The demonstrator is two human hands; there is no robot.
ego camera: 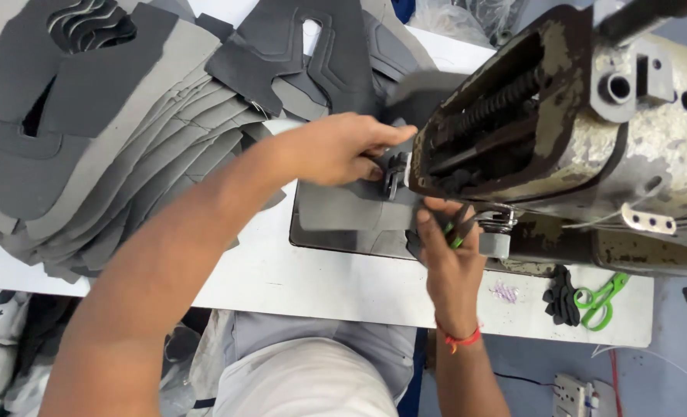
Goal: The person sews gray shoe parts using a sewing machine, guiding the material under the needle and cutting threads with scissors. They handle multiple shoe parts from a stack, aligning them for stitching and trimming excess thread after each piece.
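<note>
Left hand (336,148): fingers pinched on the grey fabric piece (343,210), just beside the presser foot (394,174).
Right hand (450,245): closed around green-handled snips (456,233), directly below the needle area.
Fabric axis: laid left-right under the sewing machine (575,131).
Labels: none legible; 1 green scissors (602,300) on the table (297,282).

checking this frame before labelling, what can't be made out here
Head view only:
- Needle area: hidden behind the sewing machine head.
- Right hand: its grip covers most of a green-handled tool.
- Left hand: fingertips hide the small black part.
- Grey fabric stack: cut off by the left edge.
</note>
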